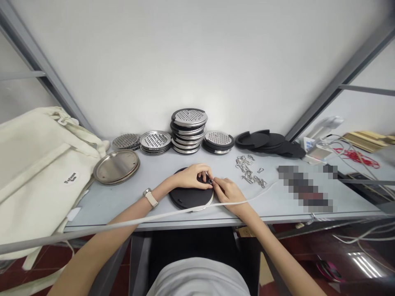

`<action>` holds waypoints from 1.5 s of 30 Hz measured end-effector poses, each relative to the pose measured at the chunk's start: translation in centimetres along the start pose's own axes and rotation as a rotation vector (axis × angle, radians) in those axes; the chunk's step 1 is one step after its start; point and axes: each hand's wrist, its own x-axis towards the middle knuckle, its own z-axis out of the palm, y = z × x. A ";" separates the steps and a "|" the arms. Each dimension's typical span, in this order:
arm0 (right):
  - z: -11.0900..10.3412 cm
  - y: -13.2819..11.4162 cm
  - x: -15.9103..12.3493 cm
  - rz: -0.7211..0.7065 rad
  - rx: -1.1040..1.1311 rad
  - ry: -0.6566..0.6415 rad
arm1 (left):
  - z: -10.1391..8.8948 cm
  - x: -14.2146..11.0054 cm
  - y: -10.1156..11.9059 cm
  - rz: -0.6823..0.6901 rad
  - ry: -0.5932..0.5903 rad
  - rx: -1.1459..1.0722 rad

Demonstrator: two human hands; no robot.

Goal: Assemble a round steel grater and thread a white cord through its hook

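Observation:
A round black disc (185,196) with a silver metal rim along its lower right edge lies flat in front of me on the table. My left hand (195,176) rests over its upper part, thumb and fingers curled in a pinch at the right edge. There, a small metal clip (210,181) shows between the fingertips. My right hand (227,192) meets it from the right, thumb and forefinger pinched on the same clip. The fingers partly hide the clip. To the right lies a loose pile of small metal clips (245,167).
Behind stand stacked perforated grater discs (189,118), more graters (155,140) and black discs (267,139). Metal lids (116,166) lie left, beside a cream bag (40,164). A white cable (173,209) crosses in front of the disc. A pixelated patch covers the right side.

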 end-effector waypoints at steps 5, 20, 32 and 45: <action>0.1 -0.1 0.0 -0.017 -0.086 0.006 | 0.0 0.0 -0.3 -0.003 -0.003 -0.025; -0.2 -0.2 0.0 0.026 0.016 0.041 | -0.1 0.1 -0.1 -0.039 -0.045 -0.124; -0.4 -0.1 -0.2 0.017 0.108 0.037 | 0.0 0.0 0.0 -0.011 -0.035 -0.072; -0.5 -0.3 -0.1 -0.008 0.131 0.015 | 0.0 0.0 -0.1 -0.039 -0.046 -0.147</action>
